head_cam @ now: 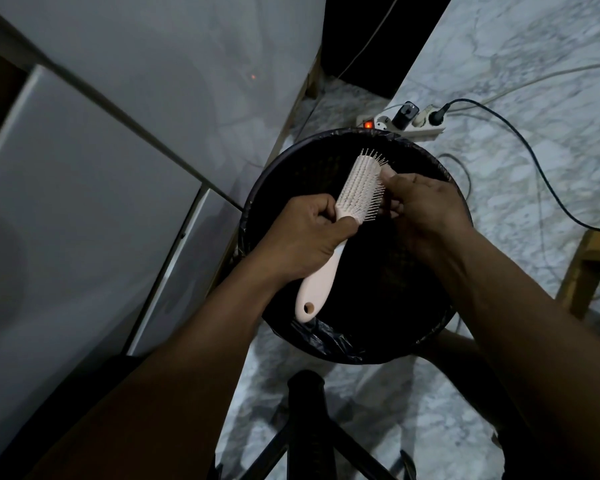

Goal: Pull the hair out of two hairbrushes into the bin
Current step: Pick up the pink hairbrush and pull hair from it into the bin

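Observation:
A pale pink hairbrush (355, 188) with white bristles hangs over the round black bin (430, 161), which has a dark liner. My left hand (309, 233) is closed around the brush's neck, and the handle with its hole sticks out below the fist. My right hand (420, 206) is at the bristles on the brush's right side, fingertips pressed among them near the tip. Whether any hair is pinched there is too dark to tell. No second brush is in view.
A white power strip (426, 128) with a lit red switch and several plugs lies on the marble floor behind the bin, cables trailing right. White cabinet (84, 188) stands on the left. A black stand base (309, 427) sits below the bin. A wooden leg (586, 271) is at right.

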